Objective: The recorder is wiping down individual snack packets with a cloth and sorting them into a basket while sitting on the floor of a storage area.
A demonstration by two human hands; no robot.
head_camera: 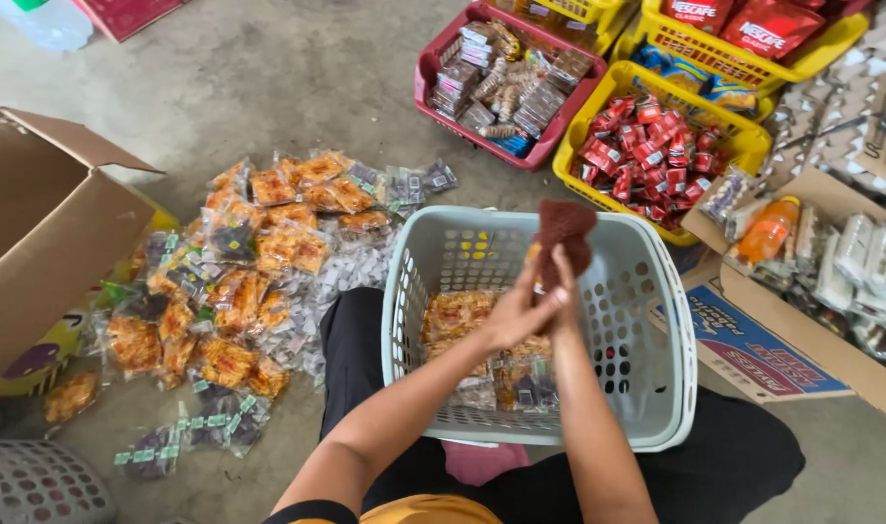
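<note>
A pale grey plastic basket (656,388) rests on my lap, with several clear packets of orange snacks (458,315) on its bottom. Both hands are raised over the basket's middle. My right hand (562,277) grips a dark red-brown snack packet (564,231) and holds it upright above the basket. My left hand (517,312) presses against the right hand and touches the lower end of the same packet, fingers spread.
A pile of orange and dark snack packets (239,281) lies on the concrete floor at left, beside an open cardboard box (45,233). Behind the basket stand a red crate (433,63) and yellow crates (744,146) of small packets. Cardboard with bottles lies at right.
</note>
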